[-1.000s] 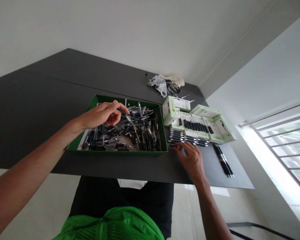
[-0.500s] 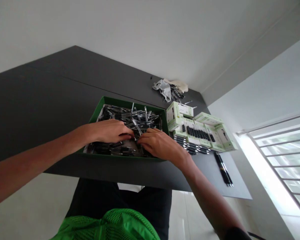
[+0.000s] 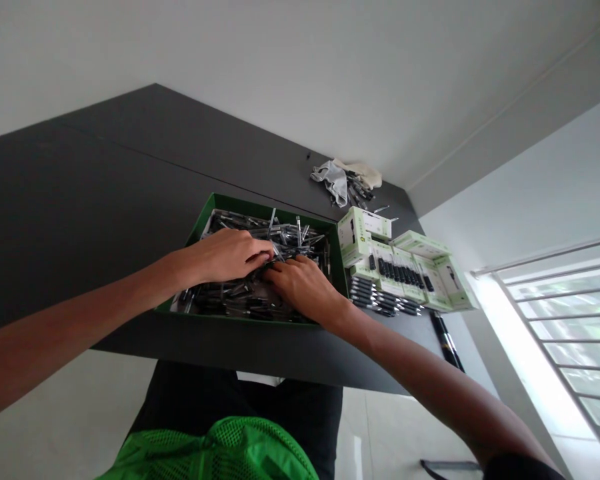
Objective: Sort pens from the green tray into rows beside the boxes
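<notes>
A green tray (image 3: 342, 267) holds a jumbled heap of clear and black pens (image 3: 240, 303). My left hand (image 3: 233, 257) reaches over the middle of the heap, thumb and fingers pinched together at a clear pen (image 3: 278, 251). Close beside it, my right hand (image 3: 305, 287) is lowered into the tray with its fingers curled. Its fingertips are among the pens, and what they hold is hidden. Right of the tray lie stacked rows of black pens (image 3: 375, 297) with silver tips.
Behind the stacked pens stand open pale-green boxes (image 3: 415, 273) with black pens inside. A bundle of black pens (image 3: 446, 341) lies near the table's right side. Grey and cream gloves (image 3: 333, 180) lie by loose pens at the back, near the wall.
My right hand has moved left from the stacked pens into the tray. My left hand has come down onto the heap, its fingers closing. Both hands are now side by side.
</notes>
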`<state>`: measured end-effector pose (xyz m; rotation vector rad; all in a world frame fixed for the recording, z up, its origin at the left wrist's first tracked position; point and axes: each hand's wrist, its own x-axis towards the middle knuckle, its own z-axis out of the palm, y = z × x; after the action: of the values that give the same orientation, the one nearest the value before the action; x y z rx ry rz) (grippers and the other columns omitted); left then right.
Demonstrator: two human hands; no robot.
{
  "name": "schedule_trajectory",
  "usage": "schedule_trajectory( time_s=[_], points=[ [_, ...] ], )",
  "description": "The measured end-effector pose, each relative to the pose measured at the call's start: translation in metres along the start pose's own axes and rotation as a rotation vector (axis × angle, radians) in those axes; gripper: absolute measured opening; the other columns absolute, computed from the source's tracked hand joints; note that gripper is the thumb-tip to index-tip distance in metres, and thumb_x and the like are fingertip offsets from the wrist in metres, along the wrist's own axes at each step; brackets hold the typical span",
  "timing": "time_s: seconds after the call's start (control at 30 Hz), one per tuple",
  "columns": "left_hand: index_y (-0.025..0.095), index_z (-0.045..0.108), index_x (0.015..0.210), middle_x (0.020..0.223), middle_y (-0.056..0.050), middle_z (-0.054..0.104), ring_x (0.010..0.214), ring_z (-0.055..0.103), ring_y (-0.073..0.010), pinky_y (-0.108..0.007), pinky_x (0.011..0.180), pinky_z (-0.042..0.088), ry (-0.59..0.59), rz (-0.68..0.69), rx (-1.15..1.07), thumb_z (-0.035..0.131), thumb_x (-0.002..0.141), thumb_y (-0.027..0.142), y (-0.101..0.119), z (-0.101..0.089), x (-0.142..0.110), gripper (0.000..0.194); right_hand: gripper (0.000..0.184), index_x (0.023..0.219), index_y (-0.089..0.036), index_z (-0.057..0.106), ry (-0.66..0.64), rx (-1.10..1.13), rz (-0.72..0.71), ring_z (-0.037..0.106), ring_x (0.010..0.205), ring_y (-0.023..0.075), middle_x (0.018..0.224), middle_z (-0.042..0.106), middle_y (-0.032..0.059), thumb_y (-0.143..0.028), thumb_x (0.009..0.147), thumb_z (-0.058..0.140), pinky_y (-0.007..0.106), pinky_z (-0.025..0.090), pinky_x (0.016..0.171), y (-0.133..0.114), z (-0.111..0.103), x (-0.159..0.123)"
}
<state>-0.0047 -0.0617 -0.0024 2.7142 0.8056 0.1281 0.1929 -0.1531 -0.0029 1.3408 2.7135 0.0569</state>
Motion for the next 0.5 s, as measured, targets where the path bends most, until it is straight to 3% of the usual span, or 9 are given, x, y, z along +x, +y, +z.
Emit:
schedule_trajectory(
  time_s=[0.2,0.3,0.4,0.5],
  points=[
    [0.023,0.074,0.097,0.074,-0.007,0.072,0.066,0.064,-0.0221,-0.034,0.061,0.028,-0.046,0.007,-0.058,0.047,0.103,0.032,-0.005,0.002,0.002,0.029,0.026,0.110,-0.013,0.072,-0.098,-0.031,-0.052,0.076,0.093,0.0233,0.098,0.080,0.0089,-0.012,0.110,0.045,0.038,0.044,0.094,-0.004,0.002,0.016],
    [0.023,0.073,0.096,0.074,-0.006,0.073,0.064,0.064,-0.0207,-0.034,0.061,0.027,-0.036,0.001,-0.087,0.047,0.103,0.032,-0.006,0.001,0.003,0.028,0.026,0.108,-0.011,0.073,-0.079,-0.003,-0.078,0.075,0.097,0.0242,0.100,0.079,0.0118,-0.013,0.110,0.047,0.040,0.045,0.098,-0.001,-0.003,0.019],
    [0.023,0.073,0.106,0.082,-0.006,0.077,0.071,0.068,-0.0209,-0.032,0.064,0.031,0.001,-0.019,-0.147,0.048,0.103,0.033,-0.006,-0.001,0.003,0.027,0.015,0.106,-0.014,0.074,0.060,0.218,-0.102,0.072,0.105,0.0231,0.112,0.077,0.0114,-0.018,0.106,0.059,0.036,0.050,0.095,0.010,-0.015,0.004],
    [0.024,0.074,0.110,0.085,-0.005,0.078,0.073,0.068,-0.0200,-0.031,0.066,0.034,-0.010,-0.024,-0.183,0.047,0.104,0.036,-0.004,-0.004,0.002,0.031,0.010,0.107,-0.019,0.073,0.314,0.582,-0.004,0.070,0.092,0.0158,0.106,0.077,0.0042,-0.023,0.104,0.064,0.029,0.053,0.084,0.022,-0.031,-0.038]
  ],
)
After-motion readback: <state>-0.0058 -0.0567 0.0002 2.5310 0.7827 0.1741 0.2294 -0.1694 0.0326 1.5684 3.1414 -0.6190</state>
